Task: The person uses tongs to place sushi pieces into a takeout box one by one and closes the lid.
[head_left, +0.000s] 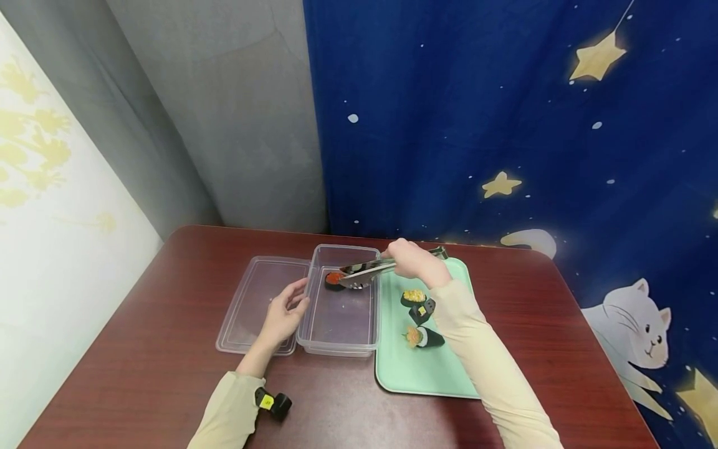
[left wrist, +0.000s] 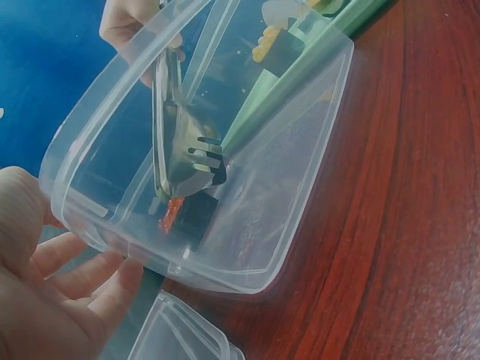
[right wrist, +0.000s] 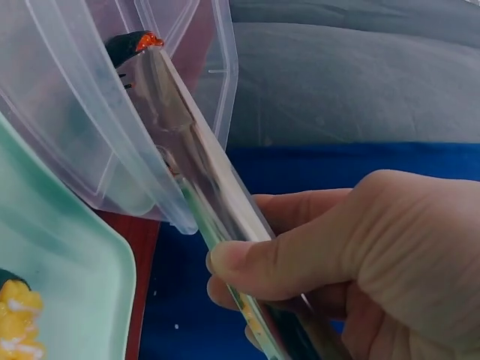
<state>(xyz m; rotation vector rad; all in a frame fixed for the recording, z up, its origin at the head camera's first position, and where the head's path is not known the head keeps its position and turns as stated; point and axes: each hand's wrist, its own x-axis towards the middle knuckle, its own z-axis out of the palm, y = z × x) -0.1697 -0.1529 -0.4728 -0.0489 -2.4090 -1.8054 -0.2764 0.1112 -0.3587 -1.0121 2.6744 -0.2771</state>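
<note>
My right hand [head_left: 412, 259] grips metal tongs [head_left: 367, 273], thumb on one side and fingers on the other in the right wrist view. The tongs reach over the rim into a clear plastic container [head_left: 342, 324]. Their tips are at a roe-topped sushi piece [head_left: 334, 280], dark-wrapped with red on top, inside near the left wall. I cannot tell whether the tips pinch it. My left hand [head_left: 283, 315] rests relaxed fingers [left wrist: 112, 292] against the container's left outer wall, not curled round it.
A pale green tray [head_left: 415, 377] adjoins the container's right side, bearing a corn-topped sushi [head_left: 414, 297], a dark wrapped piece [head_left: 417, 315] and a cone-shaped hand roll [head_left: 430, 337]. The clear lid [head_left: 247, 318] lies left on the red-brown table [head_left: 134, 330]. Curtains hang behind.
</note>
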